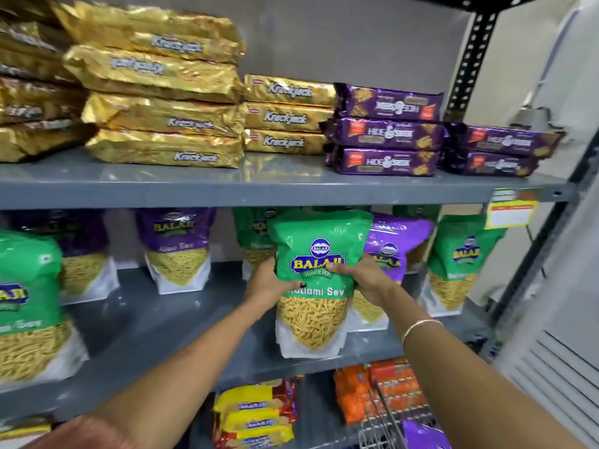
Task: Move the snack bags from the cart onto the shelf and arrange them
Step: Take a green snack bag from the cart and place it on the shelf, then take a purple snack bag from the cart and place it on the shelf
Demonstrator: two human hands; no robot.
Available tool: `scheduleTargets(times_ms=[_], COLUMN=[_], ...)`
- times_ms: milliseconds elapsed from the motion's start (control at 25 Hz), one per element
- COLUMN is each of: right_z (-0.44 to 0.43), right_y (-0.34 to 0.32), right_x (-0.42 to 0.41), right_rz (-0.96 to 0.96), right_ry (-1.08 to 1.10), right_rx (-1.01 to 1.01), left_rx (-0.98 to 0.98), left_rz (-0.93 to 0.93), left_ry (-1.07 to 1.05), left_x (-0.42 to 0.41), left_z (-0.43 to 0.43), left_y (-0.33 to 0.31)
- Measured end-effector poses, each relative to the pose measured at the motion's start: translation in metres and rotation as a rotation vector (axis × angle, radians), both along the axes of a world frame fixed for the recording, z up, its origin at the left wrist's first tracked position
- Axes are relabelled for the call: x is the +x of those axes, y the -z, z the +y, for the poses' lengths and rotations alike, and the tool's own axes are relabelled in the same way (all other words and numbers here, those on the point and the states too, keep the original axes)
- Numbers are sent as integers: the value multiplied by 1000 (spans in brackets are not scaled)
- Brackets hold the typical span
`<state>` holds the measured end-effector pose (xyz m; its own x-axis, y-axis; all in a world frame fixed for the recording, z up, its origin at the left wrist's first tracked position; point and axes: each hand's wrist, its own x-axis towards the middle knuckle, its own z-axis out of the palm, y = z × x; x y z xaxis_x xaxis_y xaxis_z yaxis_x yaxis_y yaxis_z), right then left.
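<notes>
A green Balaji Ratlami Sev bag (316, 241) stands upright near the front edge of the middle shelf (168, 322). My left hand (267, 285) grips its left side and my right hand (364, 280) grips its right side, at the level of the logo. A purple Balaji bag (397, 244) stands right behind it, partly hidden. More green bags (460, 254) and purple bags (176, 244) stand along the same shelf. At the bottom right, a wire cart's rim (389, 413) shows with a purple bag (424, 435) inside.
The top shelf (227, 186) carries stacks of gold Krackjack packs (162, 121) and purple Hide & Seek packs (387, 137). Yellow packs (256, 413) and orange packs (379, 387) lie on the lower shelf. A yellow price tag (510, 213) hangs at the right upright.
</notes>
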<state>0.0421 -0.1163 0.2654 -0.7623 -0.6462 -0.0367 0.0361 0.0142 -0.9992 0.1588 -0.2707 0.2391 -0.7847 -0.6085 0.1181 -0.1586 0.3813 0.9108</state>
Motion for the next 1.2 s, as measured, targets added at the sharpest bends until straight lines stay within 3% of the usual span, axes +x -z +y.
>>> scheduleTargets(times_ms=[240, 560, 680, 760, 840, 920, 1040, 1200], right_z=[-70, -75, -57, -28, 15, 62, 140, 238], right_y=[29, 47, 54, 62, 69, 77, 110, 177], right_x=[16, 19, 16, 5, -9, -20, -35, -50], right_rz=[11, -33, 56, 52, 25, 7, -13, -142], right_ry=[27, 10, -13, 3, -10, 13, 196, 428], right_rx=[-55, -22, 98, 202, 292, 384, 424, 543], left_rx=[-73, -59, -406, -653, -783, -791, -594, -221], left_rz=[-88, -61, 63, 137, 175, 181, 87, -266], left_ry=[-159, -224, -447, -454, -312, -127, 193, 471], left_x=[13, 20, 29, 28, 16, -4, -38, -92], left_z=[-50, -46, -24, 4, 38, 73, 139, 230], left_y=[15, 37, 46, 59, 75, 92, 112, 161])
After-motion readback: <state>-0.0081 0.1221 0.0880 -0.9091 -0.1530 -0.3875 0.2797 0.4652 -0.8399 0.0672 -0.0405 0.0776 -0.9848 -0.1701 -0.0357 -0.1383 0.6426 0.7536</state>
